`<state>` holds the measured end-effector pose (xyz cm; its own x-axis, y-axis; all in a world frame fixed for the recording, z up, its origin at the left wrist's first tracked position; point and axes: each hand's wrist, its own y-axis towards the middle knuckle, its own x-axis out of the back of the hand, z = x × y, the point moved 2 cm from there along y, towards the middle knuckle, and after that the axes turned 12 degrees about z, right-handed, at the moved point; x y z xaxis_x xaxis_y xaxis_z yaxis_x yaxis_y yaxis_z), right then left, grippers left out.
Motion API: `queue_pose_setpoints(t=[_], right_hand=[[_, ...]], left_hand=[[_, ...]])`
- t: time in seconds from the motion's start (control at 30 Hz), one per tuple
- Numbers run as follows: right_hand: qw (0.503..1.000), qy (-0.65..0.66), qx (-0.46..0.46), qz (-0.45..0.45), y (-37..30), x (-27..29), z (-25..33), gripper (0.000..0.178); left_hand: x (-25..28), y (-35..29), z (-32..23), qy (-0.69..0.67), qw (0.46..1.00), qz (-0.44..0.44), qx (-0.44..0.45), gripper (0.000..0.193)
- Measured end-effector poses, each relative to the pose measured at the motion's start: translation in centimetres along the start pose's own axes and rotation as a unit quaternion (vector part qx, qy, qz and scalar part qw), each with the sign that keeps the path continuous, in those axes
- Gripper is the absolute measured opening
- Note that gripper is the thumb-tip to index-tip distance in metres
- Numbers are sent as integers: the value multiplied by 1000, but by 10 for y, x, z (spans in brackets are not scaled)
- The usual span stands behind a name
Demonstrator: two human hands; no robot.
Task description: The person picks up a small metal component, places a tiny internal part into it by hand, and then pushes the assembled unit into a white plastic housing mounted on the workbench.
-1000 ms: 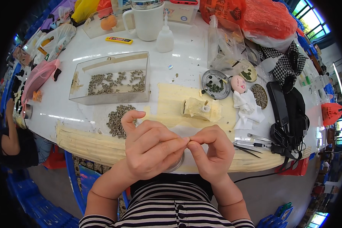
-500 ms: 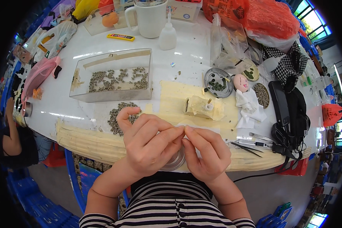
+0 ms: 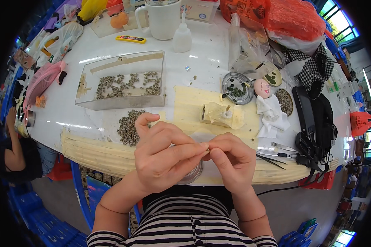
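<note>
My left hand (image 3: 163,158) and my right hand (image 3: 232,160) meet at their fingertips above the table's near edge. Both pinch at the same spot, on something too small to make out; the left little finger sticks up. Partly hidden beneath my left hand is a round clear dish (image 3: 192,173). Just beyond that hand lies a pile of small grey-brown pieces (image 3: 129,128). A tape-covered block (image 3: 219,116) with a small upright peg stands past my right hand. A clear rectangular box (image 3: 123,103) farther left holds more of the small pieces.
At right are a round dish of dark green bits (image 3: 237,91), crumpled white tissue (image 3: 272,117), tweezers (image 3: 272,161), a utility knife (image 3: 282,154) and black straps (image 3: 317,136). A white mug (image 3: 163,22) and squeeze bottle (image 3: 182,39) stand at the back. Another person's arm (image 3: 13,140) shows at far left.
My joined fingertips have shifted slightly right and nearer to me. The right hand has turned a little, and its fingers still press against the left ones.
</note>
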<state>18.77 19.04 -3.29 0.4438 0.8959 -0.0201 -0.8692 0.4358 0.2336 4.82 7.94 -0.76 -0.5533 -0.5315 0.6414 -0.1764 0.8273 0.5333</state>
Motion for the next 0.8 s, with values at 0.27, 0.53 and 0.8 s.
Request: queue_pose_setpoints(t=[0.27, 0.53, 0.8], right_hand=[[997, -52, 13, -48, -2, 2, -2, 16], [909, -368, 184, -70, 3, -13, 8, 27], [898, -397, 175, -76, 0, -17, 9, 28]], left_hand=[[-4, 1, -1, 44, 999, -3, -11, 21], [-8, 0, 4, 87, 996, -26, 6, 22], [-8, 0, 6, 47, 998, -38, 20, 20]])
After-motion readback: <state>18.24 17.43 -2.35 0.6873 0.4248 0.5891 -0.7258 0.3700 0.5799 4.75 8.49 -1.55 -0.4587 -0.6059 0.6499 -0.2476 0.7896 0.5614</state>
